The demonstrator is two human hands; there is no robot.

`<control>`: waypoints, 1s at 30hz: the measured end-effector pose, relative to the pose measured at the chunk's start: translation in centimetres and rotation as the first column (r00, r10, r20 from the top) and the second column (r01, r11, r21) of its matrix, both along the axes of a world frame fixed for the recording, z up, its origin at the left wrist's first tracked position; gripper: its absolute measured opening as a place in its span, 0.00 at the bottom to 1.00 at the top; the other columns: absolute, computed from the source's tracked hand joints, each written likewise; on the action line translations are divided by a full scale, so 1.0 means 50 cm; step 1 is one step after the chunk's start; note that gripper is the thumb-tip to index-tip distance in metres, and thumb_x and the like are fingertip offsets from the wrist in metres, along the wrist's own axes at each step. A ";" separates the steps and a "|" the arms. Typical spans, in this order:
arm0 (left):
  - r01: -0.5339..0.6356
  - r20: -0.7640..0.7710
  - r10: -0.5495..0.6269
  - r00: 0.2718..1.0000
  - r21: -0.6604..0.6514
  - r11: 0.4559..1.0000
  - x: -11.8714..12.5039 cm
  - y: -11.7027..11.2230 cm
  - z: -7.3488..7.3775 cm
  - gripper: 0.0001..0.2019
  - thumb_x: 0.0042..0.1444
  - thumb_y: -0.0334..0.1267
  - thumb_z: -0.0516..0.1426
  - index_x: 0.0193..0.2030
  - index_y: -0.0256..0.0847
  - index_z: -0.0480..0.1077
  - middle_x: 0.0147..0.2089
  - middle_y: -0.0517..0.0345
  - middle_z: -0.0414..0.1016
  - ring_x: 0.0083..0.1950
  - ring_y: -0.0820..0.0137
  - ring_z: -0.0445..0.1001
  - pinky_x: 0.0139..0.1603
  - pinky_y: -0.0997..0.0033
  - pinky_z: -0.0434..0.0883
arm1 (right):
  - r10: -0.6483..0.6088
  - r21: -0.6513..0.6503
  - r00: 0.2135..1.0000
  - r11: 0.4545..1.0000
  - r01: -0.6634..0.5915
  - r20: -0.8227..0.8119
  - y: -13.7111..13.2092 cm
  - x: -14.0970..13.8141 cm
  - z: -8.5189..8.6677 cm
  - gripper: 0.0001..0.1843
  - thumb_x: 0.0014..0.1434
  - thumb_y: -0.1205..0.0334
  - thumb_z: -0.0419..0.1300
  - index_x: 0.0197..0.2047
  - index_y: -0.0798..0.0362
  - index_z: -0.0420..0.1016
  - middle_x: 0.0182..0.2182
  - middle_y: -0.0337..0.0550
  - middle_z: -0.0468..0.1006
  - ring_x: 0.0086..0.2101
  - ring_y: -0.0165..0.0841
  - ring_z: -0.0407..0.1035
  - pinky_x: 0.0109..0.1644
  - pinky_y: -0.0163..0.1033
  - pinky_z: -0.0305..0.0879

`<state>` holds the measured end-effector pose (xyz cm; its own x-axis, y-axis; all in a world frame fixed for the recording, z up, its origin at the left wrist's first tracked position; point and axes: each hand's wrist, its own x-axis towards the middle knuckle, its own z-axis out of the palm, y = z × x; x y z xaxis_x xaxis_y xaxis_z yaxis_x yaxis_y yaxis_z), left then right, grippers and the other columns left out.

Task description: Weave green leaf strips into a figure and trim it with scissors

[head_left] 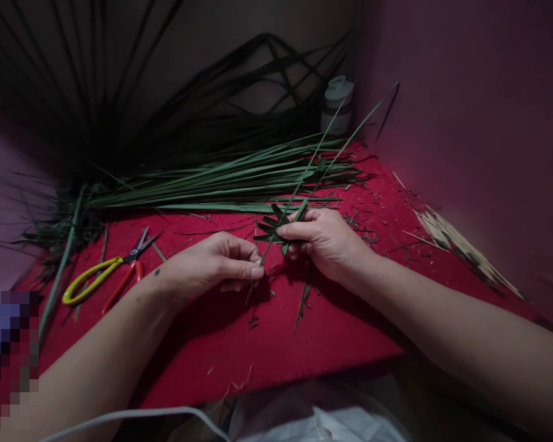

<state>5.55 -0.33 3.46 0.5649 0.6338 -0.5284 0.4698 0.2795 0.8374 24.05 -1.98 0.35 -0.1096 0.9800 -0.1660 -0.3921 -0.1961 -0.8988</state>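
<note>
My right hand (329,242) pinches a small folded leaf piece (271,228) between thumb and fingers, with several dark green blades fanning out to its left. Closed on a thin leaf strip (268,247), my left hand (228,263) is just left of and below the piece. The strip seems to run up past the piece towards the back right; where it crosses the piece is partly hidden by my right thumb. Scissors (131,258) with one yellow and one red handle lie partly open beside my left wrist.
Long green leaves (221,181) lie across the back of the red table (239,362), below a lidded jar (337,104). Thin pale sticks (465,248) are bundled at right. Leaf scraps (306,298) litter the cloth, and a white cable (166,410) crosses the front.
</note>
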 end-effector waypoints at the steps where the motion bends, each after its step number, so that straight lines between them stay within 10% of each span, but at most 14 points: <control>1: 0.003 -0.017 -0.003 1.000 0.000 1.000 0.000 0.000 0.002 0.11 0.48 0.38 0.63 0.24 0.35 0.68 0.18 0.64 0.64 0.19 0.82 0.57 0.18 0.82 0.54 | -0.004 0.002 1.000 1.000 0.004 -0.005 0.001 0.000 0.000 0.07 0.41 0.69 0.64 0.22 0.56 0.68 0.15 0.32 0.68 0.15 0.23 0.61 0.19 0.30 0.56; 10: -0.148 -0.009 0.149 0.989 0.069 0.987 0.011 -0.017 0.004 0.10 0.47 0.40 0.63 0.27 0.34 0.69 0.16 0.65 0.64 0.17 0.81 0.58 0.16 0.82 0.56 | 0.056 -0.006 0.998 0.998 -0.056 -0.019 -0.005 -0.004 0.004 0.05 0.40 0.69 0.64 0.22 0.57 0.69 0.15 0.33 0.69 0.14 0.23 0.62 0.18 0.29 0.58; 30: -0.104 -0.009 0.105 0.994 0.050 0.993 0.005 -0.008 0.006 0.08 0.47 0.37 0.63 0.26 0.34 0.70 0.18 0.64 0.66 0.17 0.81 0.61 0.16 0.84 0.59 | 0.052 -0.008 0.998 0.999 -0.052 -0.032 -0.005 -0.006 0.003 0.06 0.41 0.71 0.63 0.21 0.57 0.68 0.14 0.33 0.68 0.14 0.23 0.62 0.17 0.29 0.59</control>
